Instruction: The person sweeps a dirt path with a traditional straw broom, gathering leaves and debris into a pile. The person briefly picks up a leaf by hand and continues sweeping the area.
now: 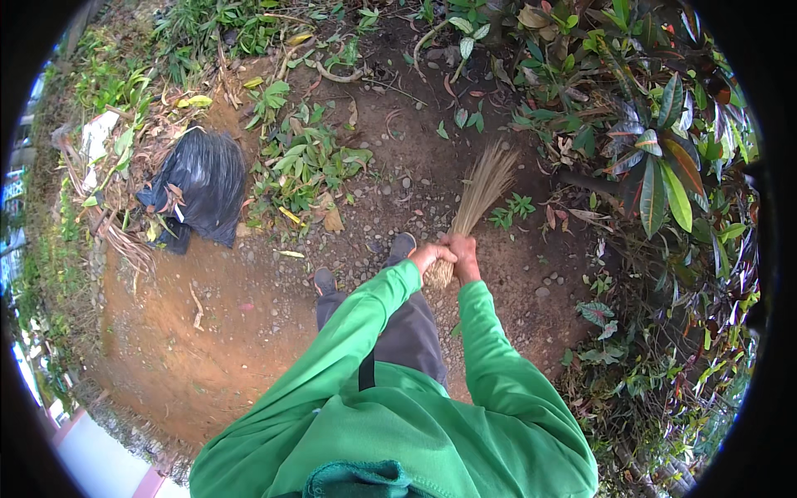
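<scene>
A stick broom (482, 187) of thin tan bristles is gripped near its bound butt end by both hands. My left hand (434, 256) wraps it from the left, with its fingers against my right hand (464, 256), which closes around it on the right. The bristles fan out up and to the right, over dark, pebbly soil (405, 168). Whether the tips touch the ground is hard to tell. Just left of the broom lies a heap of green leaves and cut weeds (305, 162).
A black plastic bag (208, 187) lies at the left beside dry stalks (118, 239) and a white scrap (96, 143). Dense croton shrubs (660, 162) line the right side. A small green plant (514, 210) grows near the bristles. Bare orange dirt (187, 361) spreads at lower left.
</scene>
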Motion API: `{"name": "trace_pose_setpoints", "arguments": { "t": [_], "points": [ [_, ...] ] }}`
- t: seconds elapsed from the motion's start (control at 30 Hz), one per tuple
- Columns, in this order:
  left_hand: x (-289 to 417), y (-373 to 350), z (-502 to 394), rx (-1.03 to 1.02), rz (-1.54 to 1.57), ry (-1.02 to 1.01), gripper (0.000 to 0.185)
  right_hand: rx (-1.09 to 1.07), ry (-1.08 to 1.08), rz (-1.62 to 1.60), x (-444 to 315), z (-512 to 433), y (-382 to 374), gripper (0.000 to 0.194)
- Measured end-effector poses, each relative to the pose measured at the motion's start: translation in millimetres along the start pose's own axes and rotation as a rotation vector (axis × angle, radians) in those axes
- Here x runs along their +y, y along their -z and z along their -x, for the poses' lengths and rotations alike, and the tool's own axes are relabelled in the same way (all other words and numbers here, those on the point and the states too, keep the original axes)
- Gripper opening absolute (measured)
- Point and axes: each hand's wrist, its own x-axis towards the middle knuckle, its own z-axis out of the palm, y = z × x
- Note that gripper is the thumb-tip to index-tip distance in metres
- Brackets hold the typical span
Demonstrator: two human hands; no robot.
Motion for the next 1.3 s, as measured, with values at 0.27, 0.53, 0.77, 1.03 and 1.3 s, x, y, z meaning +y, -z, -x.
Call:
{"name": "trace_pose_setpoints", "arguments": {
  "t": [0.27,0.53,0.77,1.03,1.3],
  "points": [
    [-28,37,86,0.194,0.334,-0.358,0.016,-0.601,0.023,0.369,23,23,-87,0.015],
    [-87,-19,137,0.108,0.126,0.004,0.017,-0.307,-0.071,0.173,36,130,7,0.018],
    [-47,8,59,0.130,0.300,-0.042,0.013,-0.175,-0.188,0.252,33,41,-18,0.011],
    [-81,35,230,0.313,0.205,-0.301,0.022,-0.661,-0.197,0.328,43,175,-98,0.016],
    [-88,94,267,0.306,0.531,-0.291,0.038,-0.860,-0.557,0.451,104,178,-162,0.025]
  ]
}}
